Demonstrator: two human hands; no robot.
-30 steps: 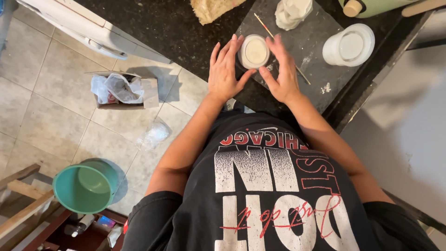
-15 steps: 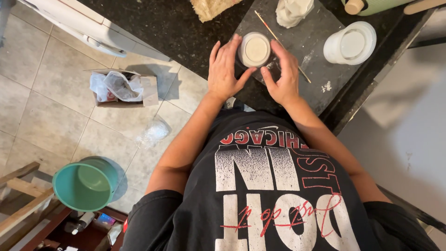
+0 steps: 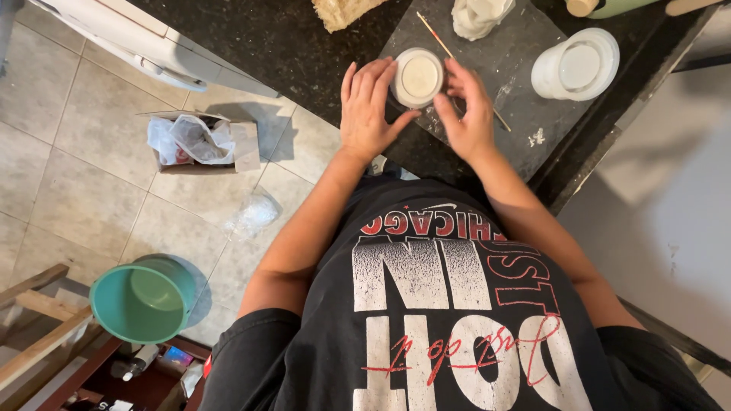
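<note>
Soft, even daylight fills the room, with no glare. The green plastic bucket (image 3: 142, 298) at eight o'clock throws a shadow rightward onto the beige floor tiles (image 3: 68, 144). Edges bend slightly; focus stays sharp.

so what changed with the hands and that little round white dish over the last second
The right hand drew its fingers in from a flat spread and now curls against the small round white dish. The left hand kept cupping the dish's other side. The dish barely shifted on the dark slab. The thin stick, the white lump and the white cup-shaped piece stayed put.
</note>
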